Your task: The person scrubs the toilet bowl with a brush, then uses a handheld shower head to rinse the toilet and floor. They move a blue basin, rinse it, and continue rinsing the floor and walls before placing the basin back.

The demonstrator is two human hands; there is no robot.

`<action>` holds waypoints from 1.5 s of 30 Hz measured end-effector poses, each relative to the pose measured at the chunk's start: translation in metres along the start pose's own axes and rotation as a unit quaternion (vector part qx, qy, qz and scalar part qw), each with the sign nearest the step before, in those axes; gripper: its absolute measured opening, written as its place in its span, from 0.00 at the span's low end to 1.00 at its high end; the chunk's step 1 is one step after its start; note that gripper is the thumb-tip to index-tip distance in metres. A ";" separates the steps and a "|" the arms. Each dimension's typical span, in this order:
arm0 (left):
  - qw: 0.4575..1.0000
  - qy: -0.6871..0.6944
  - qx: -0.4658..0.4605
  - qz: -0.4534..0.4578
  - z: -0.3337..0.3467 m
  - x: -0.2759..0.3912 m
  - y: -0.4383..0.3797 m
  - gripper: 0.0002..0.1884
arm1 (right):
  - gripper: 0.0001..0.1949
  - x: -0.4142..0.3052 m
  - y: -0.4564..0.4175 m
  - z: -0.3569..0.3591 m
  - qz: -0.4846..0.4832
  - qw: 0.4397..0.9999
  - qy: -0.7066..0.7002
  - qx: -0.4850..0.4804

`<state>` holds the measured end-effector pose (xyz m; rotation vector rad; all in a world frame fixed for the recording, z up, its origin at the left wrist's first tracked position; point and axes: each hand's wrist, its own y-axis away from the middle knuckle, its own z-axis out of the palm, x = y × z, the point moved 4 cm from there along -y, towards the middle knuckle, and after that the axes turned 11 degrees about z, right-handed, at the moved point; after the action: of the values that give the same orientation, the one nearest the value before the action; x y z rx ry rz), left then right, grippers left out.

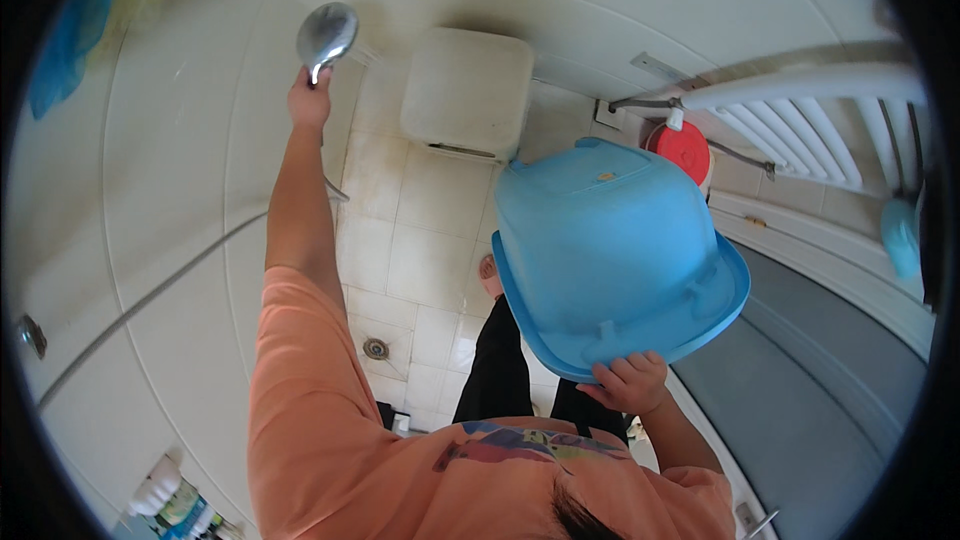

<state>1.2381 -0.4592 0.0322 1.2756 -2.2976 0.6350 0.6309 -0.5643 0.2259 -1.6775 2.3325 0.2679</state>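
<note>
My left hand (309, 99) grips the handle of a chrome shower head (328, 34), with that arm stretched out along the tiled wall. A grey flexible hose (161, 289) runs along this wall, partly hidden behind the arm. My right hand (631, 384) holds the near rim of a light-blue plastic tub (607, 240). The tub is tilted so that its outer side and base face me; its inside is hidden. It hangs in front of my legs and covers part of the floor.
An off-white plastic box (469, 90) stands against the far wall. To the right are a red-lidded bucket (681, 152), a white towel radiator (795, 120) and a door with a grey panel (817, 360). A round drain (376, 349) sits in the tiled floor (431, 262). Bottles (184, 506) stand at lower left.
</note>
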 end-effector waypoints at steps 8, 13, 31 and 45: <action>0.993 -0.047 0.006 0.105 -0.003 0.072 -0.032 0.24 | 0.11 0.003 0.009 0.002 0.037 0.998 -0.019 0.043; 0.980 -0.068 -0.012 0.186 0.019 0.140 -0.046 0.27 | 0.10 0.013 0.023 0.002 0.056 0.997 -0.020 0.054; 0.910 -0.090 -0.230 0.334 0.175 0.405 0.083 0.29 | 0.09 0.083 0.138 -0.003 -0.019 0.994 -0.097 0.044; 0.878 -0.160 -0.402 0.206 0.276 0.445 0.161 0.21 | 0.09 0.154 0.192 -0.012 -0.049 0.986 -0.153 0.038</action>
<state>0.8437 -0.8396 0.0364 0.5118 -2.6619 -0.4511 0.4016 -0.6453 0.1893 -1.5835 2.0068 0.3823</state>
